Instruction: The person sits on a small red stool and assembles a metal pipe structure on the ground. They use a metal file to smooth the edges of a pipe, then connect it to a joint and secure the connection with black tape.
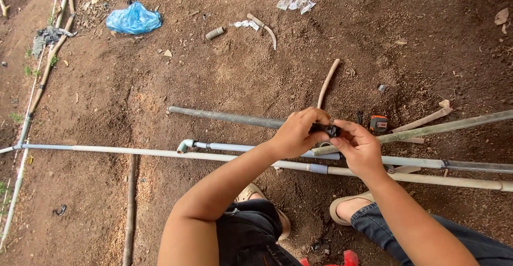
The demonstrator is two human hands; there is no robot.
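At the far left, thin bamboo canes (51, 65) were laid along the edge of the bare ground (214, 73), which was seen to be brown, crumbly soil scattered with small stones and scraps. A crumpled blue plastic bag (133, 19) was left near the top. A long, smooth white pipe (133, 151) was stretched across the ground from left to right, and above it a shorter grey pipe with an elbow fitting (185, 145) and a dull dark grey pipe (224, 117) were laid roughly parallel. Towards the middle, a small black fitting (330, 131) was held above the pipes: it was pinched by the curled fingers of the left hand (297, 133) at one end and gripped by the fingertips of the right hand (357, 147) at the other. Just beyond the right hand, an orange and black tape measure (378, 123) was set on the soil. To the right, a greenish cane (449, 126) was laid slanting across.
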